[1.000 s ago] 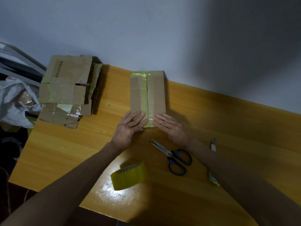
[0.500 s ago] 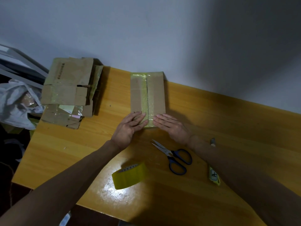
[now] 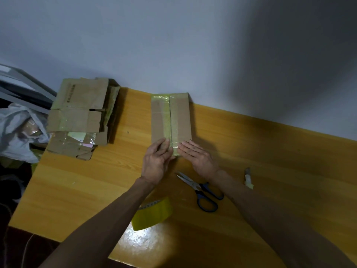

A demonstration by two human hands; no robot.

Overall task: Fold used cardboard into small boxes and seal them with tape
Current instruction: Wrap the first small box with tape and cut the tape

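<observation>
A small flat cardboard box point(image 3: 181, 117) lies on the wooden table point(image 3: 77, 186) against the wall, with a strip of yellowish tape along its middle seam. My left hand point(image 3: 157, 162) and my right hand point(image 3: 197, 157) rest with straight fingers on the box's near end, one on each side of the taped seam. A roll of yellow tape point(image 3: 154, 214) stands on the table under my left forearm. Blue-handled scissors point(image 3: 201, 191) lie just below my right wrist.
A pile of flattened used cardboard point(image 3: 81, 115) sits at the table's far left corner. A white plastic bag point(image 3: 17, 132) lies off the table's left edge. A small cutter point(image 3: 248, 177) lies to the right of my right forearm.
Both hands stay pressed on the box's near end; the fingers have shifted only slightly. The view has drifted a little.
</observation>
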